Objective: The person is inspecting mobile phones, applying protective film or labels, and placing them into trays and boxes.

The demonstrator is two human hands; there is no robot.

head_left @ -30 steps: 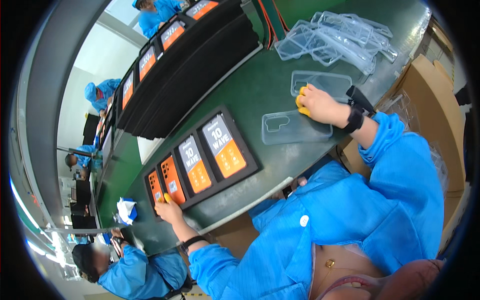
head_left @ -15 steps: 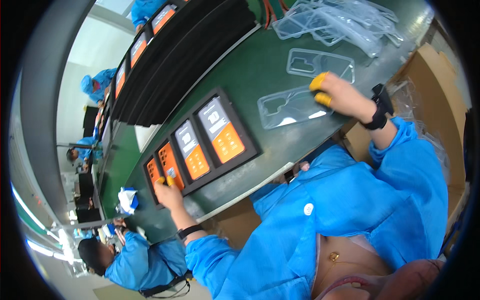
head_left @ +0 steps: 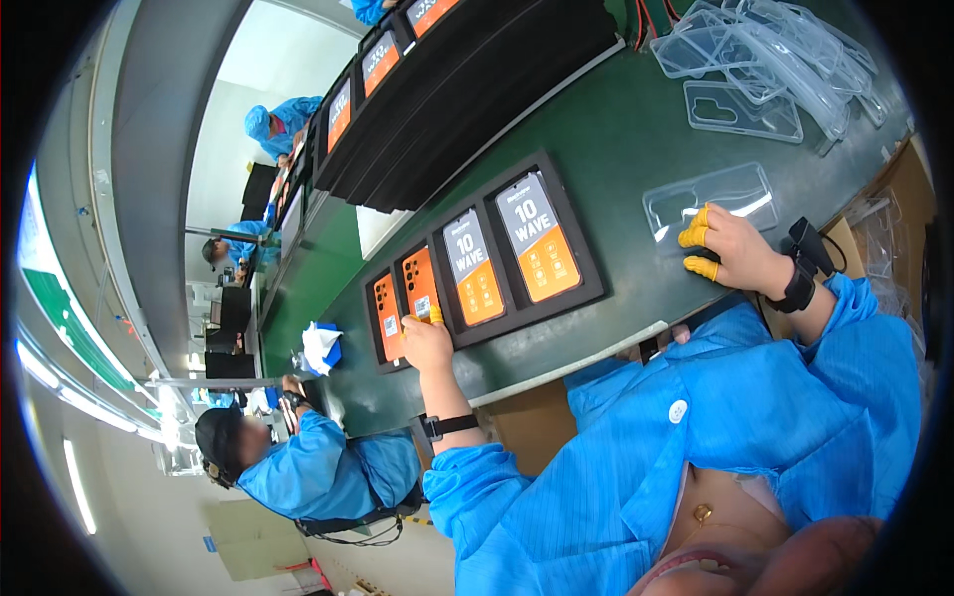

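Observation:
A black foam tray (head_left: 591, 283) on the green bench holds two orange phones lying back up and two grey-and-orange phones lying screen side up. My left hand (head_left: 427, 343), with yellow finger covers, grips the lower end of the second orange phone (head_left: 417, 276), which still lies in its slot. The first orange phone (head_left: 386, 303) is just left of it. My right hand (head_left: 737, 253), also in yellow finger covers, is open with thumb and fingers apart. It reaches over the near edge of a clear phone case (head_left: 730, 189) lying flat; whether it touches is unclear.
Another clear case (head_left: 740, 111) lies farther back, beside a loose pile of clear cases (head_left: 785, 60). Stacked black trays (head_left: 477, 99) hold phones at the far left. A co-worker (head_left: 318, 447) in blue sits at left, near a white-and-blue packet (head_left: 320, 348).
The whole view has shifted, putting the bench farther right in the picture. My right hand has moved left and nearer along the clear case, its fingers spreading. My left hand stays at the orange phone.

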